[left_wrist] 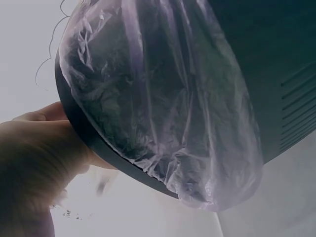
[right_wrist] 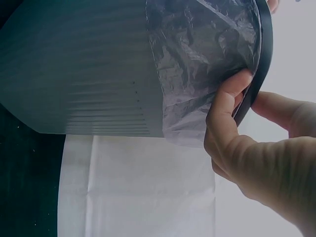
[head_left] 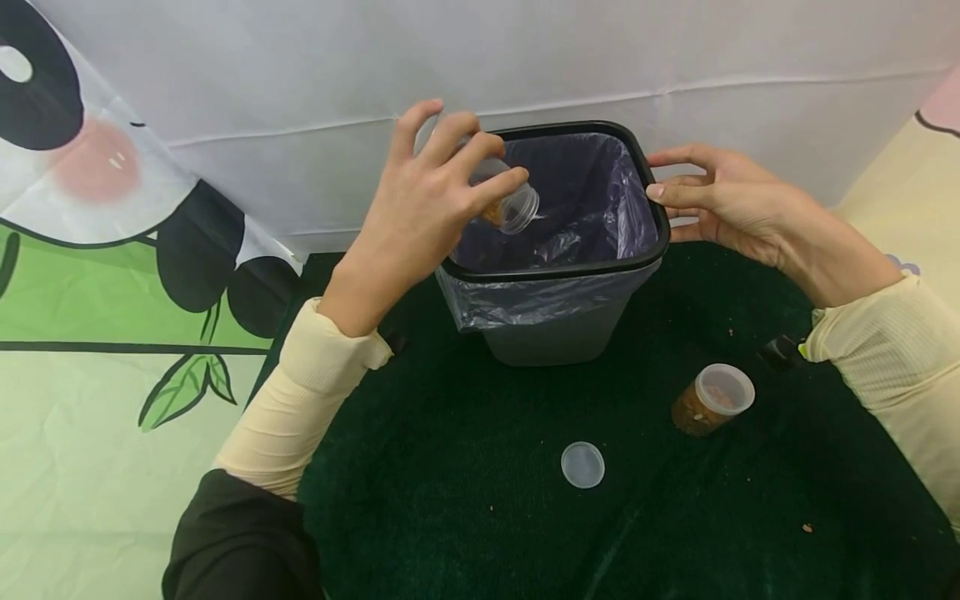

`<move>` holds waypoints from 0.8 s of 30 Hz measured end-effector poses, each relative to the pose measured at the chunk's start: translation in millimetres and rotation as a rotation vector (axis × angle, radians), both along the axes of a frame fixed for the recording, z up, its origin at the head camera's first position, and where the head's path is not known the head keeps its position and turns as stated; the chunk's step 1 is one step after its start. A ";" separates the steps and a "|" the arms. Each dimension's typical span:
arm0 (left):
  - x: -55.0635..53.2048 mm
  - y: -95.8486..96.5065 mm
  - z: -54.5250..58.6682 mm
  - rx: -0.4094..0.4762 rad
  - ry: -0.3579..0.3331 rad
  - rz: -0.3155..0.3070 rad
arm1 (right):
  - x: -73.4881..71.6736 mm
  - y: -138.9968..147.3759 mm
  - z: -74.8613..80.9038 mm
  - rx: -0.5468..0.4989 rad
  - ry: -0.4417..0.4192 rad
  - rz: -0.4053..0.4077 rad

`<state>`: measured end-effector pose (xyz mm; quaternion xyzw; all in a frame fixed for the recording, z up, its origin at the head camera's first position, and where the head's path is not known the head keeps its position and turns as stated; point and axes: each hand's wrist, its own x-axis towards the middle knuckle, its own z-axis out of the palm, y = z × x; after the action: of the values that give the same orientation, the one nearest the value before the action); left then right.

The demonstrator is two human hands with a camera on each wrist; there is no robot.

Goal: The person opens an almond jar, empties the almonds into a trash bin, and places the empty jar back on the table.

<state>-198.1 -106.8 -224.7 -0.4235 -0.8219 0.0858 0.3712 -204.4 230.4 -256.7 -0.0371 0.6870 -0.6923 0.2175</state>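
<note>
My left hand (head_left: 431,187) grips a clear plastic jar (head_left: 519,210) from above, its fingers spread around it. The jar is tipped on its side over the bin's mouth, with some orange-brown food near its open end. On the right, my right hand (head_left: 731,200) pinches the black rim of a grey trash bin (head_left: 555,340), thumb on one side and fingers on the other, as the right wrist view also shows. A translucent liner bag (head_left: 573,192) lines the bin and folds down over its outside.
A second jar (head_left: 708,400) of brown food stands at the right on the dark green cloth (head_left: 450,500). A round translucent lid (head_left: 582,464) lies in front of the bin. Small crumbs (head_left: 807,527) dot the cloth, and a white sheet (head_left: 315,67) hangs behind the bin.
</note>
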 end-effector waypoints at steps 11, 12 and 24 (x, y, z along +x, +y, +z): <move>-0.8 4.4 2.8 -0.127 0.062 0.033 | -1.8 1.2 0.4 0.022 0.003 -0.005; -1.1 4.9 2.6 -0.143 0.075 0.032 | -1.8 1.5 0.3 0.019 0.002 -0.006; -4.0 9.7 1.0 -0.249 0.222 0.015 | -3.0 0.4 0.5 0.007 -0.003 -0.015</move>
<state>-202.1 -97.1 -223.7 -0.4480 -0.7619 0.2360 0.4038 -207.4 230.8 -256.2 -0.0299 0.6893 -0.6917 0.2135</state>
